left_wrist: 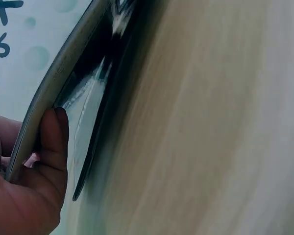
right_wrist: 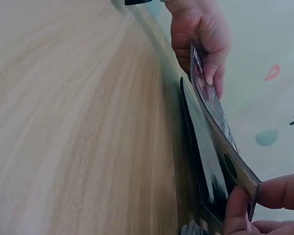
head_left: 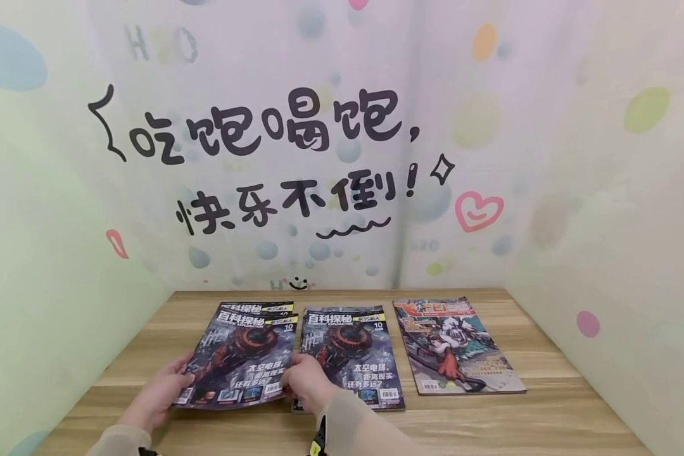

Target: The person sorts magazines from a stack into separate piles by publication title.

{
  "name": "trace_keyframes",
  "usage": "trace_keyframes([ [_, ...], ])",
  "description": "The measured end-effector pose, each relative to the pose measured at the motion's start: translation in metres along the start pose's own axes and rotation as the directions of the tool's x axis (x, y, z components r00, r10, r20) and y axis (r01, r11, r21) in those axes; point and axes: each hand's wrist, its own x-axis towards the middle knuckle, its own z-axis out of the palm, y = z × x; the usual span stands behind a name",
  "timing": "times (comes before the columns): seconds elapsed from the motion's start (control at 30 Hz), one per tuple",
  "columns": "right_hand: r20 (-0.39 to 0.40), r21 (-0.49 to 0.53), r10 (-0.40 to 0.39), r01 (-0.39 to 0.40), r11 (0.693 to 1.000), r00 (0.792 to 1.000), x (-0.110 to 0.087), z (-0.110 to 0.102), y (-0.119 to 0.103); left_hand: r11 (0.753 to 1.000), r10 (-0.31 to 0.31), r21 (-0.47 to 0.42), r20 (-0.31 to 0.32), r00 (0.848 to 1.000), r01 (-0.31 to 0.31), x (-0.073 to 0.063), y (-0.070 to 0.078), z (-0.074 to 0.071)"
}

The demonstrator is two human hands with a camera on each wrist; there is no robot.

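Observation:
With thumb above and fingers beneath, my left hand [head_left: 159, 392] grips the lower left edge of a dark science magazine [head_left: 239, 361]. My right hand [head_left: 310, 383] pinches the lower right edge of the same magazine. Both wrist views show this magazine [left_wrist: 54, 81] raised and tilted over another one [right_wrist: 198, 132] below it, with a gap between them. From above, only the top strip of that lower magazine [head_left: 256, 305] shows behind the held one. A further magazine [head_left: 356, 348] with the same cover lies just right of the held one, partly hidden by my right hand.
A comic-style magazine [head_left: 456, 348] with a red-clad figure lies apart at the right. All rest on a wood-grain table [head_left: 547, 411]. A printed curtain wall [head_left: 342, 253] with black lettering rises behind the table, and pale walls flank both sides.

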Motion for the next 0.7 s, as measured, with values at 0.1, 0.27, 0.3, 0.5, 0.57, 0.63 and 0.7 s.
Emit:
trace_keyframes([
  [0.1,-0.005,-0.011,-0.012,0.012,1.0,1.0,0.001,0.003,0.004,1.0,-0.009,0.008,-0.013,1.0,0.009,0.002,-0.002,-0.003],
  [0.27,-0.025,-0.056,-0.038,0.037,0.998,0.999,0.004,0.008,0.008,0.987,-0.007,0.162,-0.055,0.998,0.016,0.004,-0.003,-0.007],
  [0.3,-0.031,-0.057,-0.036,0.034,0.998,0.999,0.004,0.01,0.008,0.979,-0.001,0.204,-0.059,0.998,0.013,0.004,-0.003,-0.008],
  [0.5,-0.041,-0.053,-0.02,0.018,0.998,0.999,0.004,0.017,0.01,0.949,0.015,0.316,-0.073,0.997,0.009,0.005,-0.005,-0.01],
  [0.57,-0.04,-0.058,-0.02,0.018,0.998,0.999,0.005,0.019,0.011,0.942,0.012,0.334,-0.085,0.996,0.017,0.005,-0.005,-0.01],
  [0.63,-0.042,-0.068,-0.019,0.016,0.998,0.999,0.005,0.021,0.011,0.938,0.012,0.346,-0.098,0.995,0.023,0.005,-0.005,-0.01],
  [0.7,-0.045,-0.084,-0.009,0.005,0.996,0.999,0.005,0.023,0.011,0.933,0.015,0.36,-0.11,0.994,0.026,0.004,-0.005,-0.01],
])
